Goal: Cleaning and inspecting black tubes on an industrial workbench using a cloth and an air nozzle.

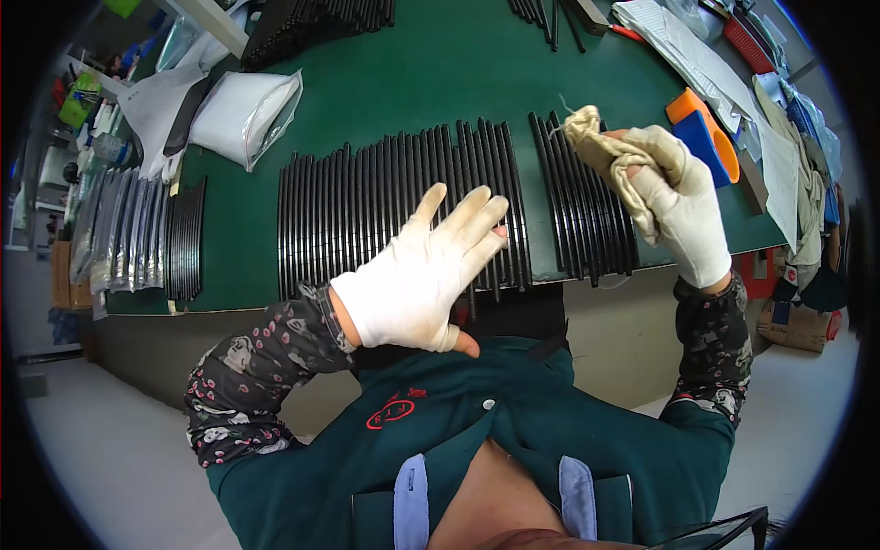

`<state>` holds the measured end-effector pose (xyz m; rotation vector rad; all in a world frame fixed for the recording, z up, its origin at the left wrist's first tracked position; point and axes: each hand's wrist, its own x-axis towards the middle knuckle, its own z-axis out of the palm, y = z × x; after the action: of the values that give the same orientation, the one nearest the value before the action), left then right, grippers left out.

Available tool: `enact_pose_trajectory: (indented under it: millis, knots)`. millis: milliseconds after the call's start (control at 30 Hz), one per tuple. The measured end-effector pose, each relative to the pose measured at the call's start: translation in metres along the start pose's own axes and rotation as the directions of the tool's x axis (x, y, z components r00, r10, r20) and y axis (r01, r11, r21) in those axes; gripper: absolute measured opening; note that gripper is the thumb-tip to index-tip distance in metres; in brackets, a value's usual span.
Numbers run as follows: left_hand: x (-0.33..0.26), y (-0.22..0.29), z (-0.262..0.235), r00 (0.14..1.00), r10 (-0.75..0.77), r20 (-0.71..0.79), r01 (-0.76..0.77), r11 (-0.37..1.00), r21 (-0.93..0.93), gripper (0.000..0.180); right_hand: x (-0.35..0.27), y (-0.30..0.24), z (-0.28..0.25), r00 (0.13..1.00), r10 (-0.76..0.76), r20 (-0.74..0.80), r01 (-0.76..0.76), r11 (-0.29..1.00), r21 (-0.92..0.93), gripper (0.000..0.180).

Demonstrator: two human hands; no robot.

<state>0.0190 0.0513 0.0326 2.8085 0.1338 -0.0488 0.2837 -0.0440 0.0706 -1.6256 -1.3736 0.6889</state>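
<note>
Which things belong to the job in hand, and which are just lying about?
In use: left hand; black rods beneath it; right hand; beige cloth it grips.
Apparently lying about: clear plastic packaging; red basket; cardboard box.

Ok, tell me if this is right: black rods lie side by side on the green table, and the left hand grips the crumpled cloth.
Wrong hand: the head view shows the right hand gripping the crumpled cloth; the left hand is open. Black rods do lie side by side on the green table.
</note>
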Motion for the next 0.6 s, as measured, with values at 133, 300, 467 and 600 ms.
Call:
enact_pose_trajectory:
  millis: [133,300,467,600]
  knots:
    - [0.007,-0.004,0.014,0.996,0.006,-0.091,0.002,0.996,0.090,0.106,0.005,0.003,0.007,0.996,-0.094,0.000,0.094,0.996,0.003,0.022]
    - [0.011,0.004,0.015,0.982,-0.040,-0.182,0.052,0.997,0.062,0.095,0.007,0.012,0.010,0.996,-0.093,0.006,0.092,0.995,0.038,0.022]
    - [0.035,0.010,0.018,0.975,0.014,-0.222,-0.009,1.000,0.024,0.090,0.008,0.011,0.010,0.997,0.062,0.043,-0.066,0.993,0.096,0.023]
    - [0.039,0.008,0.020,0.982,0.032,-0.185,-0.020,0.997,0.068,0.076,0.007,0.014,0.008,0.997,-0.067,0.033,0.065,0.996,0.052,0.021]
